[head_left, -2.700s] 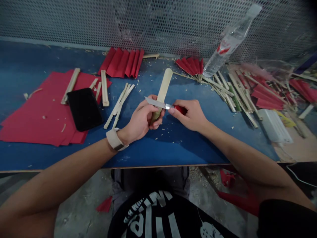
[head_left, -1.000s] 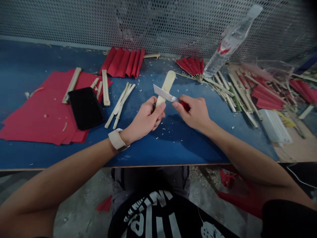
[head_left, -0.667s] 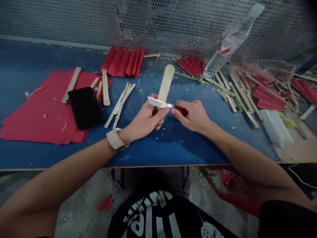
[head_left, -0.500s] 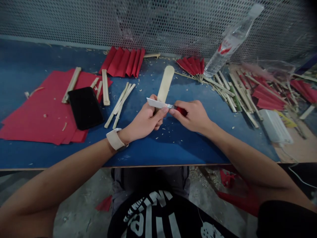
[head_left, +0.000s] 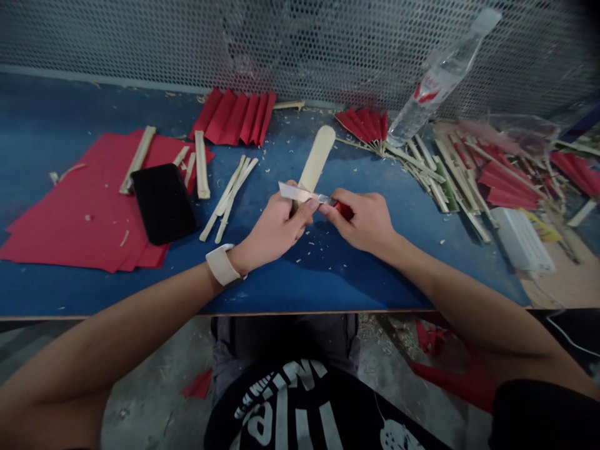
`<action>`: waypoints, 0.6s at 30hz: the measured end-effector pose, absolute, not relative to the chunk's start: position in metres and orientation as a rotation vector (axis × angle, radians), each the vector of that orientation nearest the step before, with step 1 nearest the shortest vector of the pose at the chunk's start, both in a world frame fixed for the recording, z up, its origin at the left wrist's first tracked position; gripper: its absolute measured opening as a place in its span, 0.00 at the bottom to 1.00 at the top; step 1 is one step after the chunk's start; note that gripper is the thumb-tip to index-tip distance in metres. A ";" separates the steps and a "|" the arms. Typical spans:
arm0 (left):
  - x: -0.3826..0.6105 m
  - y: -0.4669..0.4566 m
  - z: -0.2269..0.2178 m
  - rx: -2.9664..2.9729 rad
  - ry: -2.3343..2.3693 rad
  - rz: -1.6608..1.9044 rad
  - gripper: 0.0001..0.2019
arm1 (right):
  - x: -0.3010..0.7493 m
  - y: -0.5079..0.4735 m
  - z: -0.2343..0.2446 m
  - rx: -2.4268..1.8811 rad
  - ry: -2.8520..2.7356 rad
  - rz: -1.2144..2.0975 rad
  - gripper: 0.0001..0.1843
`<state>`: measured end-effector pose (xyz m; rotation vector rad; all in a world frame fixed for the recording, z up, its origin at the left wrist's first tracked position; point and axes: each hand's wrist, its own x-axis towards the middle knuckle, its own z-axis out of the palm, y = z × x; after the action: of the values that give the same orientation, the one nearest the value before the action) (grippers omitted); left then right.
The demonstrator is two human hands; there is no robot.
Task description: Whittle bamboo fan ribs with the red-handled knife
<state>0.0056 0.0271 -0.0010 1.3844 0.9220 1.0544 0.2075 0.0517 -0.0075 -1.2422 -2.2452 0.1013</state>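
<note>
My left hand is closed round the lower part of a pale flat wooden stick with a rounded top end. The stick points away from me, tilted a little to the right. In my right hand is a knife with a red handle, its fingers wrapped round it. The knife's blade lies crosswise over the stick, tip toward the left. My left thumb rests near the back of the blade. The stick's lower end is hidden by my left hand.
Thin strips and a black phone lie left, the phone partly on red paper. Folded red paper is at the back. A water bottle and a white box stand right.
The blade has turned slightly and now catches the light differently. The stick's top end leans slightly farther right. Both hands keep their hold.
</note>
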 end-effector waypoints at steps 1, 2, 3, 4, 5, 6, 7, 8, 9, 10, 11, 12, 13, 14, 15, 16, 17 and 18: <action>0.006 0.027 -0.001 1.411 0.941 1.065 0.17 | 0.207 0.052 -0.008 -1.239 -2.237 0.100 0.30; 0.005 0.028 -0.001 1.444 0.957 1.072 0.17 | 0.207 0.051 -0.008 -1.234 -2.233 0.098 0.31; 0.005 0.028 -0.002 1.476 0.971 1.078 0.18 | 0.207 0.051 -0.009 -1.229 -2.231 0.094 0.31; 0.005 0.028 -0.002 1.502 0.981 1.081 0.19 | 0.207 0.051 -0.009 -1.223 -2.231 0.085 0.31; 0.005 0.028 -0.001 1.523 0.988 1.084 0.20 | 0.207 0.051 -0.010 -1.219 -2.231 0.071 0.31; 0.004 0.028 -0.001 1.538 0.997 1.087 0.21 | 0.207 0.051 -0.010 -1.219 -2.231 0.051 0.32; 0.004 0.028 0.000 1.551 1.007 1.087 0.22 | 0.207 0.051 -0.011 -1.222 -2.229 0.027 0.32; 0.004 0.028 0.001 1.561 1.020 1.086 0.23 | 0.207 0.051 -0.011 -1.227 -2.227 0.004 0.33; 0.004 0.027 0.001 1.569 1.035 1.079 0.24 | 0.207 0.051 -0.011 -1.231 -2.224 -0.016 0.33; 0.004 0.027 0.002 1.570 1.049 1.072 0.26 | 0.207 0.051 -0.011 -1.234 -2.219 -0.031 0.33; 0.004 0.027 0.002 1.568 1.057 1.066 0.27 | 0.206 0.050 -0.011 -1.236 -2.213 -0.040 0.33; 0.004 0.027 0.001 1.563 1.058 1.064 0.28 | 0.206 0.050 -0.011 -1.234 -2.208 -0.043 0.33; 0.004 0.027 0.001 1.559 1.059 1.067 0.29 | 0.206 0.050 -0.011 -1.227 -2.203 -0.038 0.33; 0.005 0.027 0.000 1.558 1.061 1.072 0.30 | 0.206 0.050 -0.011 -1.219 -2.197 -0.029 0.33; 0.005 0.028 -0.001 1.564 1.062 1.079 0.30 | 0.206 0.050 -0.010 -1.209 -2.193 -0.018 0.33; 0.005 0.028 -0.003 1.575 1.059 1.085 0.30 | 0.206 0.051 -0.011 -1.199 -2.192 -0.009 0.32; 0.005 0.029 -0.004 1.591 1.050 1.089 0.30 | 0.206 0.051 -0.011 -1.191 -2.191 -0.002 0.32; 0.005 0.030 -0.005 1.605 1.036 1.094 0.29 | 0.207 0.052 -0.011 -1.185 -2.194 -0.001 0.31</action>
<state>0.0046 0.0298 -0.0048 1.6048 1.0358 1.0936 0.2067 0.0519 -0.0109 -1.1853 -2.1939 -0.0013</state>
